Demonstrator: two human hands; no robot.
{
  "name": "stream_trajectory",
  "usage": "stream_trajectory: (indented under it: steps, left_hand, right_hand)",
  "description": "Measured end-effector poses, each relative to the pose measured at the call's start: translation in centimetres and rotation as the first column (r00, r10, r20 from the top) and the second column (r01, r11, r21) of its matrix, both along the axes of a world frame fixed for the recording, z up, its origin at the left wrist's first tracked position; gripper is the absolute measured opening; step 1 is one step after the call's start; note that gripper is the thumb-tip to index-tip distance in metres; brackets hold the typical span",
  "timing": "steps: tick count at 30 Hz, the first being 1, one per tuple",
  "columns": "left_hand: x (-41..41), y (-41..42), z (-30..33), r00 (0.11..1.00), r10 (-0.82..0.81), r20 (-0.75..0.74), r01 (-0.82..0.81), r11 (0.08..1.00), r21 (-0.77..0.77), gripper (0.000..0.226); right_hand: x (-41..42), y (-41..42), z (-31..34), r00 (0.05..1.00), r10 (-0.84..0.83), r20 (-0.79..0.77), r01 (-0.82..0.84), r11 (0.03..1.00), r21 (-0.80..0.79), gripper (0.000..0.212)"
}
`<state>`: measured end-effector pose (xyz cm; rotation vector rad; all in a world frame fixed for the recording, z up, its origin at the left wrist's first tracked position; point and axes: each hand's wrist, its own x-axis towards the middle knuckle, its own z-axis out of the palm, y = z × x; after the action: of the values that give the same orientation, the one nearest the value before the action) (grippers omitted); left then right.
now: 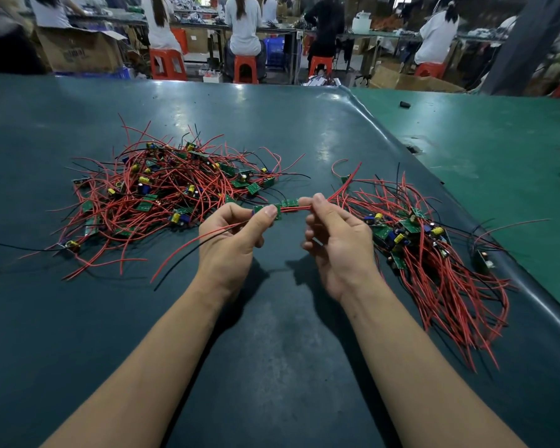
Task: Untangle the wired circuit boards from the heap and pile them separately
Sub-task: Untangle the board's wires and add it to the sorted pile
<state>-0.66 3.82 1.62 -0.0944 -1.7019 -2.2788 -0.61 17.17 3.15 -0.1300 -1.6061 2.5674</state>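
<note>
**Mia:** How much is done?

**Ben:** On the left the heap [172, 192] is still big and messy, with lots of red wires and little green boards. So I think there is a lot left.

**Mia:** What do the hands do?

**Ben:** They are up over the dark table [272, 334], near each other. The left hand [232, 240] pinches one small board [267, 211]. The right hand [338, 244] pinches the red wires [293, 206] that come out of it.

**Mia:** And on the right?

**Ben:** The sorted pile [434, 253] lies there, wires mostly pointing the same way. It looks smaller than the heap.
</note>
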Motion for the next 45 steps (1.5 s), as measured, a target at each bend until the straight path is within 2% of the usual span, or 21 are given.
stream_trajectory:
  steps: [2,6,8,14,17,23,28,34,38,42,45]
  left_hand:
    - [0.1,-0.1,0.0,1.0,0.008,0.012,-0.008,1.0,-0.01,0.027]
    - [0.2,0.0,0.0,1.0,-0.002,0.018,0.003,0.999,-0.044,0.025]
    - [0.2,0.0,0.1,1.0,-0.024,0.019,0.025,0.998,-0.051,0.024]
    - [0.3,-0.3,0.2,0.996,-0.083,0.036,0.084,0.996,-0.029,0.027]
    - [0.3,-0.4,0.3,0.99,-0.13,0.06,0.129,0.991,0.017,0.028]
    - [0.5,-0.4,0.4,0.979,-0.194,0.06,0.193,0.981,0.024,0.032]
    - [0.3,-0.5,0.2,0.977,-0.2,0.067,0.2,0.98,0.007,0.028]
    - [0.3,-0.5,0.1,0.978,-0.202,0.058,0.204,0.978,-0.045,0.024]
    - [0.3,-0.6,0.0,0.979,-0.193,0.066,0.196,0.979,-0.048,0.025]
    - [0.0,-1.1,0.1,0.988,-0.147,0.054,0.147,0.989,0.016,0.029]
    - [-0.1,-1.0,0.3,0.992,-0.116,0.045,0.113,0.992,0.063,0.032]
  right_hand:
    - [-0.1,0.4,0.3,1.0,-0.009,0.015,0.01,0.998,-0.065,0.029]
    - [-0.3,0.8,0.5,0.992,0.089,0.091,-0.058,0.952,-0.302,0.044]
    - [-0.5,0.8,0.4,0.99,0.096,0.108,-0.052,0.935,-0.35,0.045]
    - [-0.9,1.6,0.2,0.991,-0.134,0.022,0.136,0.972,-0.194,0.021]
    - [-0.9,1.7,0.2,0.987,-0.157,-0.024,0.15,0.969,-0.195,0.014]
    - [-1.1,2.0,0.1,0.959,-0.26,-0.111,0.244,0.96,-0.137,0.026]
    - [-1.0,2.2,0.1,0.933,-0.321,-0.164,0.321,0.947,-0.03,0.018]
    - [-1.0,2.1,-0.2,0.893,-0.4,-0.209,0.411,0.912,0.012,0.023]
    - [-1.3,2.4,-0.1,0.902,-0.402,-0.161,0.401,0.915,-0.04,0.021]
    - [-1.7,3.4,-0.1,0.898,-0.432,-0.089,0.422,0.9,-0.11,0.023]
    - [-1.6,3.4,0.1,0.902,-0.425,-0.083,0.402,0.894,-0.199,0.008]
